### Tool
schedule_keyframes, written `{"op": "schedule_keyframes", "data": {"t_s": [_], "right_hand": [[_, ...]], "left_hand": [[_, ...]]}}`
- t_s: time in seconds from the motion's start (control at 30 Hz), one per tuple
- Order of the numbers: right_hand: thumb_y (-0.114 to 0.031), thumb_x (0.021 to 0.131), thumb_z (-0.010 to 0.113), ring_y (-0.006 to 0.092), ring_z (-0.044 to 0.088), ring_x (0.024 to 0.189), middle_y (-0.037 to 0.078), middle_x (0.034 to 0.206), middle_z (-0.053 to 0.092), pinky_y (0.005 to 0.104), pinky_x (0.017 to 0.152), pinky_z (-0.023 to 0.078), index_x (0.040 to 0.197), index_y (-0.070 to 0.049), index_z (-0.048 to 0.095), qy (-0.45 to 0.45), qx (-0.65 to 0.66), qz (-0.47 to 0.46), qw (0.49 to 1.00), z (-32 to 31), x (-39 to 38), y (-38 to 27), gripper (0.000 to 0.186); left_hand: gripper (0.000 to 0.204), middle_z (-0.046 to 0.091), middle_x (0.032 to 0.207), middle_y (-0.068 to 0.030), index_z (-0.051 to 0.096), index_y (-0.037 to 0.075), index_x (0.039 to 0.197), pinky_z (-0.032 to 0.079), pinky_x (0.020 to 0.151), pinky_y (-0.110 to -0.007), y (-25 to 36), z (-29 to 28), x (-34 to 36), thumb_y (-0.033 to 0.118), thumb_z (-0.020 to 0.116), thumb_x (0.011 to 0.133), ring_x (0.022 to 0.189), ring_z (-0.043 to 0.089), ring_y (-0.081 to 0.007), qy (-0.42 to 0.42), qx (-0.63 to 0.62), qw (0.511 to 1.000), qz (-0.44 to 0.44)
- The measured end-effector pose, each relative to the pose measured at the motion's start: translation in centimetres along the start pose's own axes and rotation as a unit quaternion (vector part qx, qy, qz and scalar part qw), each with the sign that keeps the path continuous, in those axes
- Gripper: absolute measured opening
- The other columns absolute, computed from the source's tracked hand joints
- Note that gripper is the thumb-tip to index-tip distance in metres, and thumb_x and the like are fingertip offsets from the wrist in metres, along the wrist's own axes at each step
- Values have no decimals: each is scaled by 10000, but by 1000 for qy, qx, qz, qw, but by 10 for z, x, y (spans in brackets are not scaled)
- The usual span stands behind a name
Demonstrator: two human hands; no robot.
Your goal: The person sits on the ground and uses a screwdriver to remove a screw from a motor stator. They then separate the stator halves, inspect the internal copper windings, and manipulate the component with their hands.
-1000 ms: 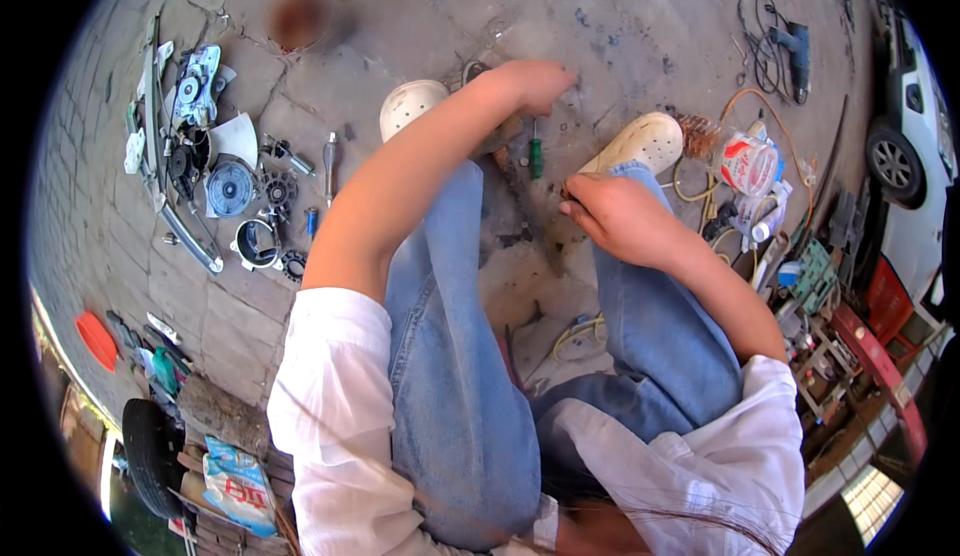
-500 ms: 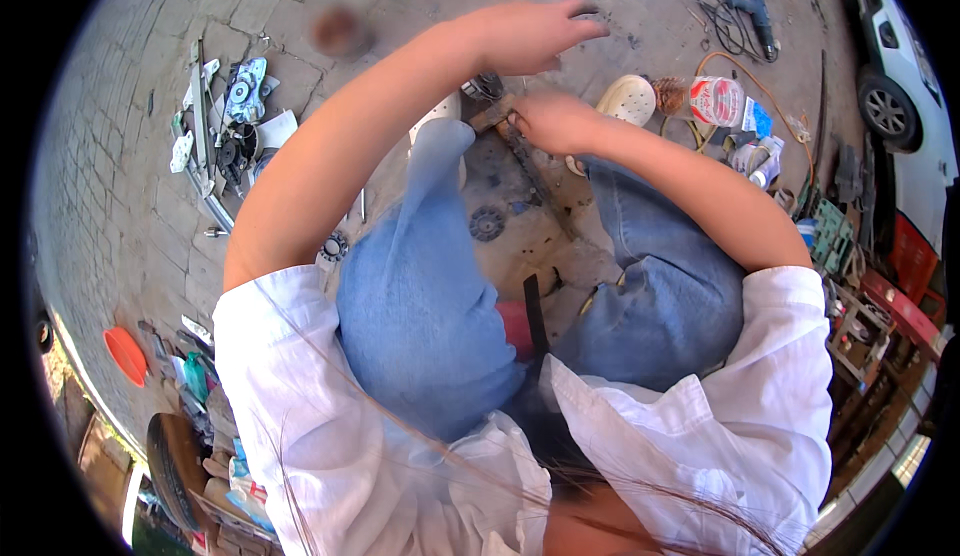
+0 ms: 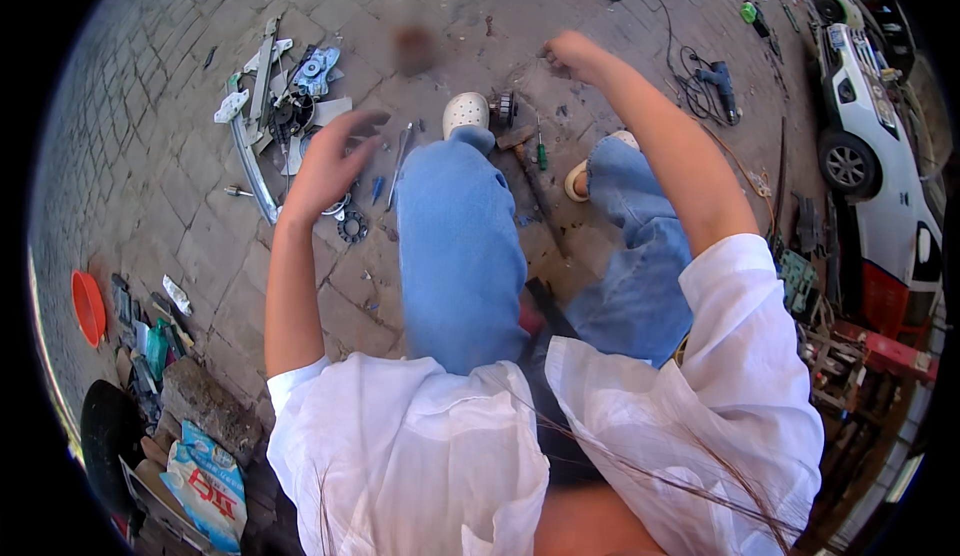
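Note:
My left hand (image 3: 338,161) is open with spread fingers, above the ground beside a heap of metal window-regulator parts (image 3: 292,106). Farther forward on the right, my right hand (image 3: 578,54) has its fingers curled together; whether they pinch anything small cannot be made out. Between my feet lies a hammer (image 3: 535,191), its head toward the far side. A screwdriver with a green handle (image 3: 542,154) is next to the hammer head. Close to my left shoe stands a dark round metal part (image 3: 505,108). A black toothed ring (image 3: 352,226) and a blue-handled tool (image 3: 377,190) lie near my left forearm.
A corded power tool (image 3: 718,91) lies at the right, with a white car (image 3: 885,156) beyond it. A red basin (image 3: 88,308), a rough stone block (image 3: 208,396) and a blue-and-white bag (image 3: 207,486) are at the left. Stone paving covers the ground.
My right hand has left the hammer head and moved forward and right. My left hand has swung from the front middle back to the left. The view has shifted too.

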State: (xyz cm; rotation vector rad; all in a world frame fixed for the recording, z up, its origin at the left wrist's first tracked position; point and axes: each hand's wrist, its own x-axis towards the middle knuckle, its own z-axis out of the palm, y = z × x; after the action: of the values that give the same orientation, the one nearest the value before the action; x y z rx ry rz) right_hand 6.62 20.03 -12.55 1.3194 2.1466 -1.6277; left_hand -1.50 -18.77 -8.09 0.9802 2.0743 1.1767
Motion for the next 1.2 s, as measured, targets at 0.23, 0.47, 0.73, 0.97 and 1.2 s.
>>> {"op": "schedule_keyframes", "data": {"t_s": [0.23,0.47,0.73,0.97,1.2], "right_hand": [[-29,880,503,167,513,600,91,762,574,319,472,392,894,32,672,-22,-115,-5,993,-14,-39,-20,180],[-75,838,546,232,612,652,158,891,690,363,522,473,925,20,723,-7,-308,-52,950,-25,-53,3,218],[-195,877,508,371,646,853,225,918,682,456,774,482,884,-3,716,-141,-564,-212,786,-39,-108,26,284],[-162,886,509,253,643,840,159,909,677,378,747,517,928,33,698,-110,-313,-101,938,-30,-125,28,275],[-138,935,487,155,530,700,57,805,564,305,633,498,936,12,663,-76,-65,-27,995,-27,-117,31,231]], "left_hand": [[293,667,1098,-96,612,5,1193,479,874,-284,-68,7,-138,82,589,911,989,616,-149,81,-115,984,-108],[282,667,1108,-65,611,5,1199,473,829,-268,-117,58,-207,89,557,936,982,608,-139,118,-177,967,-140],[278,672,1102,-75,614,7,1198,482,824,-279,-109,64,-209,95,544,943,974,628,-153,130,-181,963,-152],[273,665,1122,-74,614,9,1198,486,840,-288,-90,68,-200,98,548,948,995,631,-160,130,-179,965,-140],[275,664,1118,-78,606,-3,1200,484,847,-292,-76,71,-193,96,550,950,996,624,-158,127,-200,957,-169]]}}
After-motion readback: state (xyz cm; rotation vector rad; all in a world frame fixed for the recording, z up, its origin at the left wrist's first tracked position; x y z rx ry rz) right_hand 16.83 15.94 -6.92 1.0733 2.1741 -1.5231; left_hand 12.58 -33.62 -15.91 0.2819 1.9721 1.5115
